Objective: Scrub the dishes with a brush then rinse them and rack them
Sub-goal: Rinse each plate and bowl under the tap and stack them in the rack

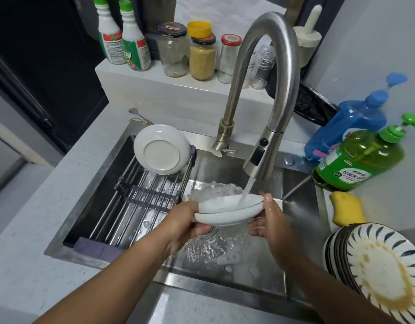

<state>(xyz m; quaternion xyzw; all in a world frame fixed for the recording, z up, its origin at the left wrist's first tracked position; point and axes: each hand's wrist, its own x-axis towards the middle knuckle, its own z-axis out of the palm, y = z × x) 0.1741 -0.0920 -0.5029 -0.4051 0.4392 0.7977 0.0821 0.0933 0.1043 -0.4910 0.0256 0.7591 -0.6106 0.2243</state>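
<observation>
White glazed dishes (227,212), two shallow ones stacked, held over the middle of the steel sink (295,183) under running water (245,191) from the spray head of the tall brushed faucet (264,90). Gripped at the nine o'clock rim by the left hand (185,224), fingers curled beneath and thumb over the edge. Gripped at the three o'clock rim by the right hand (269,218), thumb on top, wet fingers spread underneath. Splashing around the drain below.

At ten o'clock from the stack, a roll-up rack (143,195) of metal rods laid across the sink's left half, with one white plate (162,149) propped upside down at its far end. At four o'clock, on the counter, a tilted pile of blue-striped plates (377,265), the top one smeared with yellowish residue. At two o'clock, a yellow sponge (346,212) beside the sink edge, a green pump bottle of dish soap (358,160) beyond it, and a blue bottle (351,122) further back. At twelve o'clock, on the raised ledge (155,87) behind the faucet, a row of jars (203,57) and two white-and-green bottles (122,40). At eleven o'clock, a spoon (137,114) on the counter behind the rack.
</observation>
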